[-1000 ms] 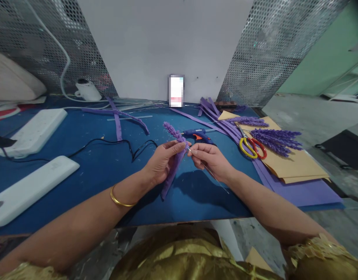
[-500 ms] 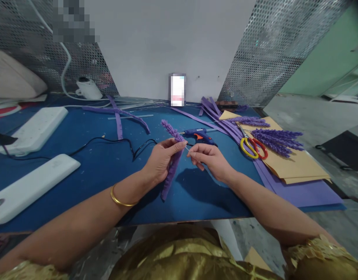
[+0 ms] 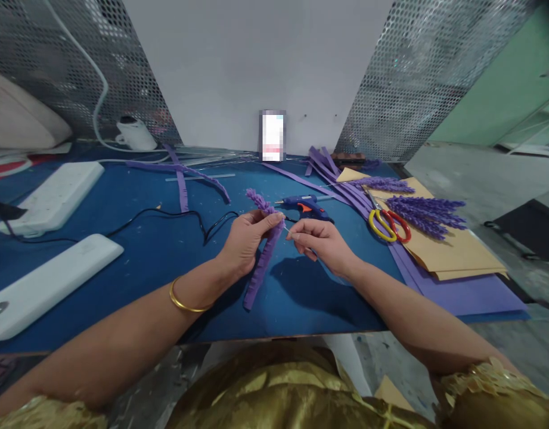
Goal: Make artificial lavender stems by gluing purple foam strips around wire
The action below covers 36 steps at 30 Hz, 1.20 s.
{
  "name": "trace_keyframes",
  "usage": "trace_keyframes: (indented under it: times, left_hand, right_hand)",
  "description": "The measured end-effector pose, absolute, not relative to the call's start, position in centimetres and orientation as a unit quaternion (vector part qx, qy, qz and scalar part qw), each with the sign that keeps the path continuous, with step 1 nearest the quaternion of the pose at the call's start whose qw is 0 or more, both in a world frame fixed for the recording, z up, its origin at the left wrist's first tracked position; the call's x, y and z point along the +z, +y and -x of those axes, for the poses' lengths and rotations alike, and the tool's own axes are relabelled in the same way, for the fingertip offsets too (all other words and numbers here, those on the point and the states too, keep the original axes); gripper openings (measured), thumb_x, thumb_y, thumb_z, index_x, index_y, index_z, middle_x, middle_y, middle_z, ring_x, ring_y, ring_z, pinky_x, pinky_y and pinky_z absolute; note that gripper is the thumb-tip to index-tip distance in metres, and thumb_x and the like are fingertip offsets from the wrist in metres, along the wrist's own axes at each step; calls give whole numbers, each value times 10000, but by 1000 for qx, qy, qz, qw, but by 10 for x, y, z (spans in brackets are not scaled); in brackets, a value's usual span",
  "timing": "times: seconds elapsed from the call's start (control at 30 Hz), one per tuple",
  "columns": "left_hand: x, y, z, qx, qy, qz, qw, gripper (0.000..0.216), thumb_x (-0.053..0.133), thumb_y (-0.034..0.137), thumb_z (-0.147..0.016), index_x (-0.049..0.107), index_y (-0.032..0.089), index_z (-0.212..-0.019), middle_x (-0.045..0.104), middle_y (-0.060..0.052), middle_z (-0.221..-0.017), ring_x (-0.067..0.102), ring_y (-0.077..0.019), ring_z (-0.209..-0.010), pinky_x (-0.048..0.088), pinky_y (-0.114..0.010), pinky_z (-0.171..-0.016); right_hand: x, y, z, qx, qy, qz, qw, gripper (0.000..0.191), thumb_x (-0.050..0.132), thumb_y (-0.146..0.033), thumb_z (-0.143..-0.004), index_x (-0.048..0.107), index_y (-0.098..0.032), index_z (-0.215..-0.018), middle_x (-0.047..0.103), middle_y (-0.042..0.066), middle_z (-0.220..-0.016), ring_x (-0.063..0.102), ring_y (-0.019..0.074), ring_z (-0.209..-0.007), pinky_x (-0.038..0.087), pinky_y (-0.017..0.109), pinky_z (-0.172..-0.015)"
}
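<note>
Fringed strip [image 3: 261, 262]: purple and soft-looking, it hangs from our left hand down to the blue bench [image 3: 144, 262]. Its upper end is wound into a tuft above the fingers, mid-bench and near the front edge.
Far left: a white power strip [image 3: 55, 196] lies well apart from the hands, and a black cable [image 3: 176, 215] trails toward the middle.
Left hand [image 3: 247, 241]: closed on the fringed strip, with thumb and fingertips pinching it just under the tuft.
Wire [image 3: 286, 229]: very thin. Only a short length shows between the two hands, running toward the base of the tuft.
Right hand [image 3: 321, 241]: pinched shut on the wire with thumb and forefinger, the other fingers curled. It sits just beside the left hand without touching it.
Glue gun [image 3: 303, 205]: blue with an orange trigger, lying on the bench just behind the hands.
Right side: yellow-and-red scissors [image 3: 385, 225] and finished purple sprigs [image 3: 426, 214] rest on brown paper [image 3: 457, 256].
Handling: we judge the strip to be light, limp and easily torn along its cut fringe. The wire seems stiff but bendable, and slippery because it is so thin.
Where to hold: we think the uncut edge close under the tuft is the best place to grip the strip. The wire is best gripped close to the winding, with a light pinch.
</note>
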State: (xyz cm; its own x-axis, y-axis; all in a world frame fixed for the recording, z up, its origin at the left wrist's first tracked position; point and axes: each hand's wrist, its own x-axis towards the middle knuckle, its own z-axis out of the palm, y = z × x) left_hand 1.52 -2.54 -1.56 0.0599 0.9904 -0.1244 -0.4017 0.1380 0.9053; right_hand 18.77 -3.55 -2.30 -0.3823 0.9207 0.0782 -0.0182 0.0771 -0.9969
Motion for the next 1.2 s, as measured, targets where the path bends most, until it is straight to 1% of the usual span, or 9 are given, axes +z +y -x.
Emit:
trace_keyframes:
  times: [0.07,0.23,0.37,0.53,0.7,0.9,0.97,1.07,1.2]
  left_hand:
    - [-16,-25,-15,552,410,-359,631,336,925,333,-524,688,150,-677,623,33,-632,503,-77,-572,399,-213,-564]
    - [-17,-25,-15,555,404,-351,637,407,886,477,-562,713,139,-709,653,-2,-661,556,-114,-609,441,-247,-610]
    - [-16,-24,-14,552,414,-370,622,354,906,385,-550,742,137,-741,663,-4,-687,556,-108,-624,434,-233,-610]
    - [-9,-24,-11,561,398,-359,631,382,865,434,-607,775,130,-820,642,-4,-673,529,-94,-598,410,-217,-565]
    - [-6,-19,-7,592,411,-350,599,334,900,356,-572,764,112,-756,625,-4,-667,489,-69,-582,367,-197,-529]
    - [-7,-12,-1,602,409,-322,606,479,834,587,-611,728,156,-791,652,-18,-726,530,-90,-581,402,-217,-527]
    - [-7,-9,1,621,408,-319,589,451,851,548,-609,722,164,-807,653,-11,-742,535,-85,-585,406,-212,-529]
    - [-8,-7,2,633,420,-321,566,399,891,446,-582,714,144,-774,598,17,-655,493,-63,-544,388,-194,-514]
    - [-9,-8,1,609,427,-334,579,389,897,438,-572,668,143,-682,501,53,-549,406,-50,-469,336,-200,-463]
  right_hand:
    - [-24,-35,-188,566,-612,370,411,156,647,-311,-846,682,-160,-831,548,-46,-561,396,53,-411,281,204,-398]
    - [-25,-35,-189,571,-603,368,418,170,654,-330,-846,684,-163,-840,543,-46,-563,391,57,-422,281,206,-399]
    - [-25,-35,-189,573,-606,372,408,174,660,-334,-840,686,-162,-829,543,-44,-560,401,59,-428,282,206,-404]
    - [-23,-34,-189,572,-600,372,417,163,661,-322,-837,689,-162,-834,544,-47,-556,383,55,-414,277,211,-403]
    - [-23,-34,-188,578,-595,381,408,174,671,-335,-826,690,-163,-839,576,-35,-584,414,61,-426,304,217,-419]
    - [-22,-32,-187,557,-568,411,446,186,705,-353,-795,686,-168,-793,586,-27,-611,426,62,-437,315,221,-429]
    - [-22,-31,-188,556,-560,411,457,189,707,-355,-792,687,-167,-783,577,-28,-602,417,60,-432,301,221,-423]
    - [-22,-30,-189,561,-549,408,466,194,715,-358,-782,688,-166,-781,577,-25,-603,410,59,-434,295,221,-422]
    - [-23,-28,-191,568,-541,407,468,193,719,-356,-778,689,-166,-780,571,-26,-606,392,55,-436,284,222,-425]
